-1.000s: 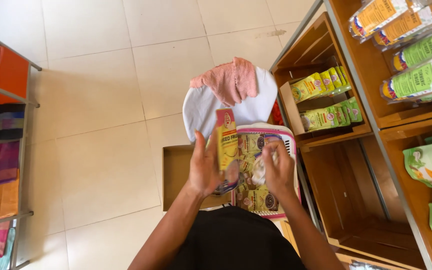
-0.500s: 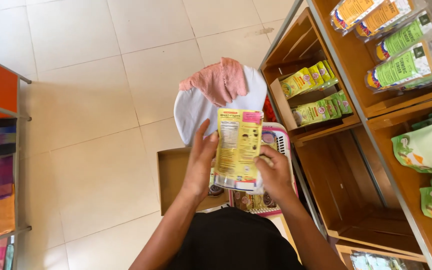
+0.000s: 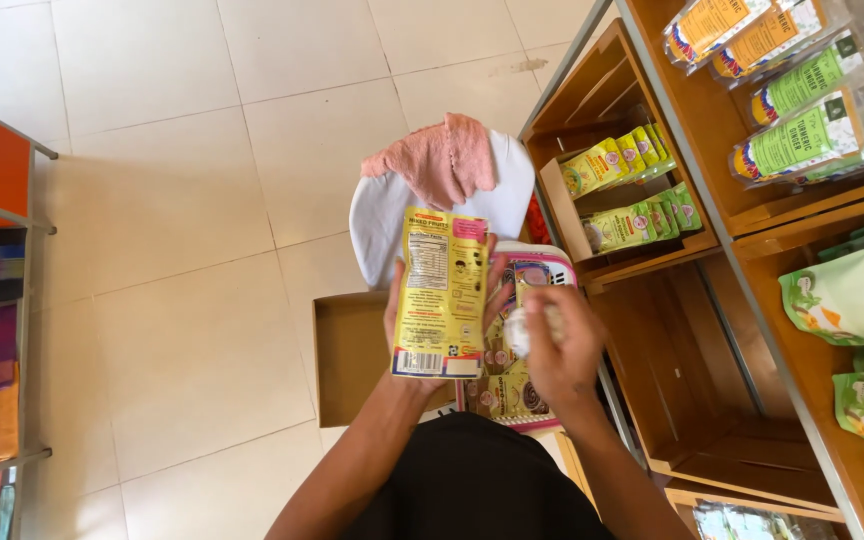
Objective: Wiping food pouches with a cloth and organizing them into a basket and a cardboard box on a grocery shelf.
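Centre frame: left hand (image 3: pixel 407 330) grips a yellow pouch (image 3: pixel 441 292) from behind, fingers wrapped round its edges, long axis upright, printed back toward the camera. Right hand (image 3: pixel 559 345) sits just right of the pouch, closed on a small pale wad (image 3: pixel 527 328) (cloth or paper, cannot tell). Below both: white basket (image 3: pixel 537 262) of packets. Wooden shelf (image 3: pixel 652 255) at right.

Packet (image 3: pixel 441 295) above basket (image 3: pixel 552 265); box (image 3: pixel 352 355) left, shelves (image 3: pixel 652 200) right.
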